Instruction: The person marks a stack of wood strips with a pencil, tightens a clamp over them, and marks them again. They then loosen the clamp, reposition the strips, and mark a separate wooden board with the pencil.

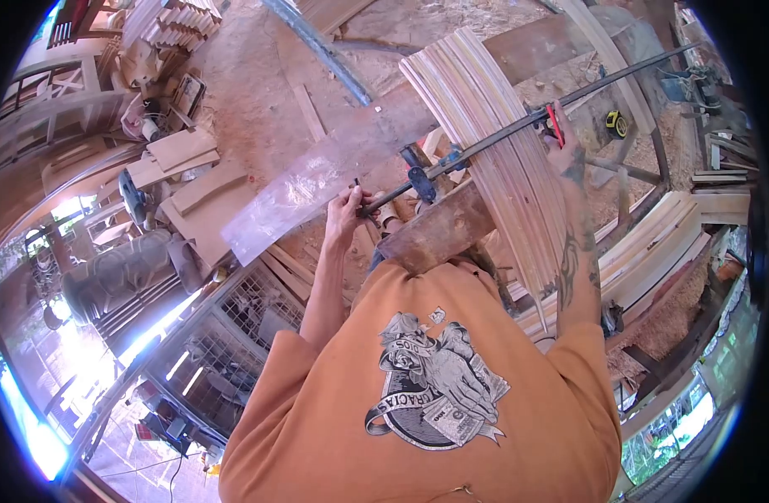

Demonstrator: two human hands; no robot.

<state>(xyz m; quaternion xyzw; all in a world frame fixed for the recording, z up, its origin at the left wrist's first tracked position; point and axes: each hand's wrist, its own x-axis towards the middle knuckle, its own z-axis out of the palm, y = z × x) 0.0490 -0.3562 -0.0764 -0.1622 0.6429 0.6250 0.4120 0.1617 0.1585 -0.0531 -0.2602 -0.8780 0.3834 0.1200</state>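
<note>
A long bar clamp (493,137) lies slantwise over a stack of thin curved wood strips (485,109), its blue jaw (421,184) left of the stack. My left hand (344,214) is closed around the clamp's near left end, by its screw handle. Right of the strips, my right hand (566,144) is closed at the bar. A slim red piece (555,126) shows along its fingers; whether it belongs to the clamp I cannot make out. The strips run down beside my right forearm. Parts of both grips are hidden.
Under the clamp lies a broad plank (309,189) on the frame. A yellow and black tape measure (616,125) is right of my right hand. More curved wood pieces (653,243) are stacked at the right. Boards (204,210) and a blue power tool (134,197) are at the left.
</note>
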